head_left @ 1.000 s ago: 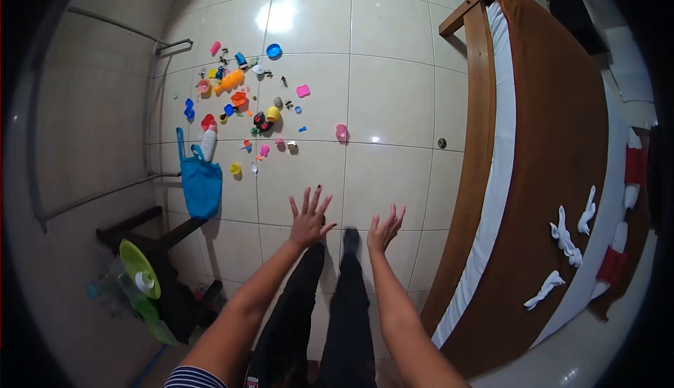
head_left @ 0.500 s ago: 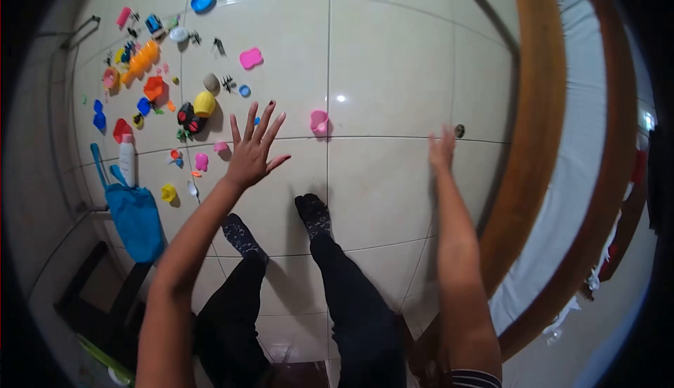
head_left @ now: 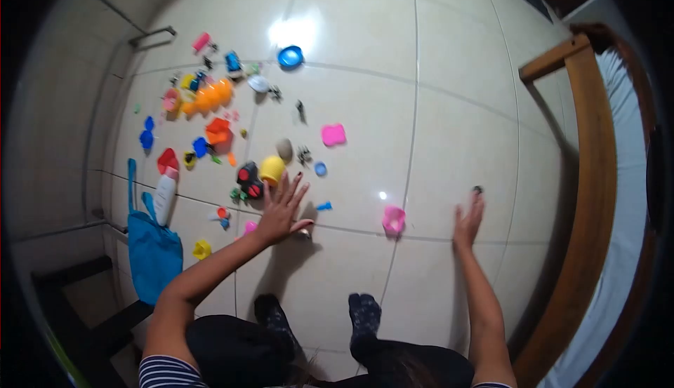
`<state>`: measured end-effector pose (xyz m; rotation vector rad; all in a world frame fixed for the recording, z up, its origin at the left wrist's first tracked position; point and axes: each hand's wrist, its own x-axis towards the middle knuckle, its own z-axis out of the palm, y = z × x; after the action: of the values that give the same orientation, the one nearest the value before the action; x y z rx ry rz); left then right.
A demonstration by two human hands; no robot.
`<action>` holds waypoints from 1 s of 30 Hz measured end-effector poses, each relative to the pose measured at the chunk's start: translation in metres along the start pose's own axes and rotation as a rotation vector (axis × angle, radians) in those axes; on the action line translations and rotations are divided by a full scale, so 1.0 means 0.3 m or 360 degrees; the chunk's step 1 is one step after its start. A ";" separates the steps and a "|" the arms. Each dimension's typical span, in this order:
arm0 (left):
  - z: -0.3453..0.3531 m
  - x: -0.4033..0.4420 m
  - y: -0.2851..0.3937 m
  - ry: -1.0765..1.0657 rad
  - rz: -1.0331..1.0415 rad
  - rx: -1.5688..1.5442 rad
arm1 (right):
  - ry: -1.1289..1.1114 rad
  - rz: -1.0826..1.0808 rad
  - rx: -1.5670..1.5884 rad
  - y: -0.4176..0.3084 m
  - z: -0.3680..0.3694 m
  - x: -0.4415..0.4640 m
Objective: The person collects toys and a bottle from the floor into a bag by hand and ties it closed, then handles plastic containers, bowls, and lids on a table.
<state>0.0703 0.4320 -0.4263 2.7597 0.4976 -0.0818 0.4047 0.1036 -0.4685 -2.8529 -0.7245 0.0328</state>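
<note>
My left hand (head_left: 282,212) is spread open above the floor. Its fingertips overlap the lower edge of a yellow cup-shaped toy (head_left: 272,170), though I cannot tell if they touch. Beside that cup lies a black toy with red parts (head_left: 248,179); a small blue piece (head_left: 324,206) is right of the fingers. My right hand (head_left: 468,225) reaches forward on the right, fingers stretched and thumb apart. At its fingertips is a small dark round thing (head_left: 478,190), whose kind is unclear. A pink cup-like toy (head_left: 394,220) stands between the hands.
Many toys lie scattered on the left, including an orange bumpy toy (head_left: 209,97), a blue dish (head_left: 290,57) and a pink flat shape (head_left: 333,135). A blue bag (head_left: 153,255) and white bottle (head_left: 165,197) are at far left. A wooden bed frame (head_left: 597,177) borders the right.
The view has shifted, so the floor items appear lower and further right. My left hand has come nearer the yellow cup, and my right fingertips now meet the dark round thing.
</note>
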 end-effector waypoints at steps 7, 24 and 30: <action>-0.148 -0.128 0.002 0.0250 -0.0175 -0.0207 | -0.0330 -0.0804 0.0406 -0.681 0.120 -0.125; 0.028 -0.740 -0.734 0.1369 -0.2287 -0.0707 | -0.0501 -0.1957 0.0517 -1.355 -0.255 0.027; -0.418 -0.459 -0.137 0.1338 -0.1120 -0.1054 | -0.0797 -0.1749 0.1248 -1.363 -0.403 -0.184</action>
<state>-0.0734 0.4651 -0.3053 1.7562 1.3773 0.9206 0.1724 0.4068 -0.2715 -1.4468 -1.7655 0.6869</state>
